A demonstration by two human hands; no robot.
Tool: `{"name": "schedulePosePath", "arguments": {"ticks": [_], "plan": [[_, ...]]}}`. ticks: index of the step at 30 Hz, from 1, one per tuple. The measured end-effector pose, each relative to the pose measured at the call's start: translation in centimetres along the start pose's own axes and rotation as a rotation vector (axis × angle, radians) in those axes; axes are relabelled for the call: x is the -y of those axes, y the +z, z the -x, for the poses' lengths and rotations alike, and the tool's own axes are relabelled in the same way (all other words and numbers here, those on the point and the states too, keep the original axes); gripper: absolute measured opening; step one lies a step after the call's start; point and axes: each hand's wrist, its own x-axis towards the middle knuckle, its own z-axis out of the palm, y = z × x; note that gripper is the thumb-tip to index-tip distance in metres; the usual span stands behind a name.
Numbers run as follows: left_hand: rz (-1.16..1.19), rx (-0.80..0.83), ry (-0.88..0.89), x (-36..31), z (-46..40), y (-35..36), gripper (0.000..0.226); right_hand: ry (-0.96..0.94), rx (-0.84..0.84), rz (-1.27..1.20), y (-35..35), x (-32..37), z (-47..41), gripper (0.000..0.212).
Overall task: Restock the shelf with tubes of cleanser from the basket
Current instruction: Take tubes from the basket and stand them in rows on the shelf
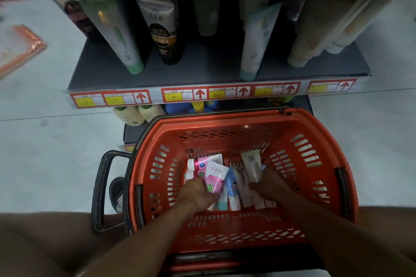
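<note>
- Down at the bottom of the orange basket (315, 141) both hands are among a loose heap of cleanser tubes (234, 195).
- The left hand (198, 193) rests palm-down on the left part of the heap, its fingers curled over a pink tube marked "Softto" (215, 177); whether it actually grips the tube I cannot tell.
- The right hand (270, 184) is closed around a pale grey-green tube (253, 165), which sticks up and away from the hand, tilted, its crimped end toward the shelf.
- Between the two hands lie a blue-and-white tube (231, 189) and several white ones, side by side, caps toward the person.
- Two more pink-and-white tubes lie just beyond the left hand, partly under the "Softto" tube.
- The basket has slotted walls and a black handle (101, 189) jutting out at its left side — it stands on a pale floor (45, 153).
- Beyond the basket is a dark grey shelf (202, 67) with a strip of red-and-yellow price labels (202, 94) along its front edge.
- On that shelf tubes stand cap-down and lean: a white one with a green cap (121, 40), a black-and-white one (164, 29), a pale teal one (254, 47) and beige ones (326, 29) at the right — with open gaps between them.
- Cream bottles (132, 114) show on the level below, just left of the basket's far rim.
</note>
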Motion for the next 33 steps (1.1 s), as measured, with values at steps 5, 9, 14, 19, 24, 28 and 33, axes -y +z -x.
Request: {"name": "schedulePosePath", "arguments": {"ticks": [5, 9, 14, 19, 24, 28, 33], "plan": [[0.071, -0.080, 0.034, -1.0, 2.3, -1.3, 0.052, -0.052, -0.058, 0.046, -1.7, 2.0, 3.3, 0.072], [0.089, -0.145, 0.072, -1.8, 4.2, -2.6, 0.037, -0.118, -0.113, 0.016, -2.9, 3.1, 5.4, 0.067], [0.139, -0.207, 0.164, -3.7, 6.6, -4.3, 0.034, -0.200, -0.161, 0.019, -5.4, 4.4, 7.9, 0.069], [0.229, -0.292, 0.256, -5.9, 8.8, -6.7, 0.043, -0.289, -0.261, -0.007, -8.8, 6.8, 11.1, 0.070], [0.270, -0.384, 0.361, -8.2, 11.3, -9.4, 0.040, -0.417, -0.394, -0.080, -11.7, 9.1, 15.0, 0.052], [0.290, -0.475, 0.452, -10.0, 13.9, -12.0, 0.040, -0.531, -0.508, -0.155, -14.1, 10.8, 17.4, 0.046], [0.324, -0.595, 0.545, -12.0, 16.6, -15.1, 0.041, -0.642, -0.632, -0.185, -17.0, 13.1, 20.4, 0.046]]}}
